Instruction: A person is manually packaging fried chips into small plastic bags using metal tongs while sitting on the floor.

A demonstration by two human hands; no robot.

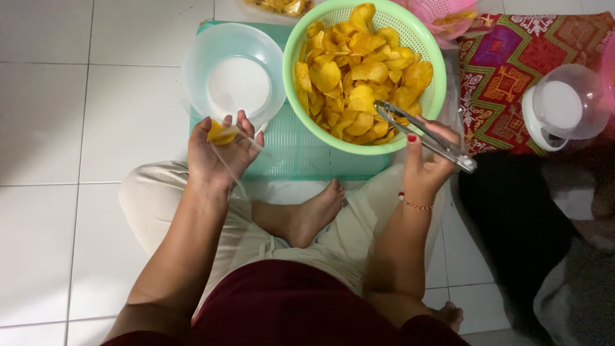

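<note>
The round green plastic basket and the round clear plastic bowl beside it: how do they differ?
The round green plastic basket is perforated, opaque and heaped with yellow chips; the round clear plastic bowl is smooth, see-through and holds no chips. The basket looks wider than the bowl. Both sit upright on a pale green mat.

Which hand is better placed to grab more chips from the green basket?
Right. The right hand holds tongs whose tips already lie on the chips in the basket. The left hand is busy with a clear bag holding a chip, away from the basket.
</note>
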